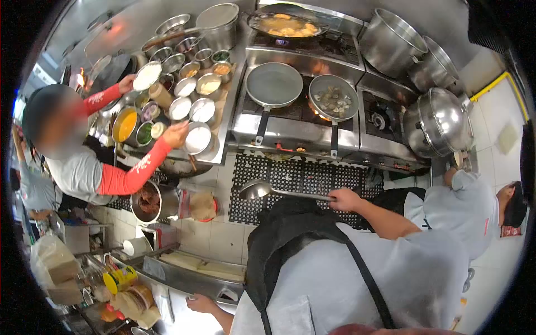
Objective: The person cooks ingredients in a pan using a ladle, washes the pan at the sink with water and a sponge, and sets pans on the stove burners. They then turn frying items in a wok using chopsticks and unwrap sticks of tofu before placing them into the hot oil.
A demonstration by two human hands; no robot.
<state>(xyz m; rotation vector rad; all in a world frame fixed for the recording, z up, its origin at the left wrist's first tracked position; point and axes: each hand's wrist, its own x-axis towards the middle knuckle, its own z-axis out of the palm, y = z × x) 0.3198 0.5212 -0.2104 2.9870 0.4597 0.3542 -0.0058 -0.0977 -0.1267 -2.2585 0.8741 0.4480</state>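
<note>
My right hand (345, 200) is closed round the handle of a metal ladle (257, 190), whose bowl points left above the black rubber mat (290, 174). My left hand (203, 304) lies low at the edge of a white counter surface (187, 319), fingers loosely bent, with no object visible in it. Ahead on the stove stand a grey frying pan (273, 85) and a smaller pan (334, 96) holding pieces that look like clams or mushrooms. Flame shows under the smaller pan. Both pan handles point toward me.
A wok (287, 25) of frying food stands behind. Large steel pots (391, 42) and a domed steamer (438, 123) are at right. At left, a co-worker (84, 145) holds a white bowl (147, 76) over many ingredient containers. Another person (458, 206) bends at right.
</note>
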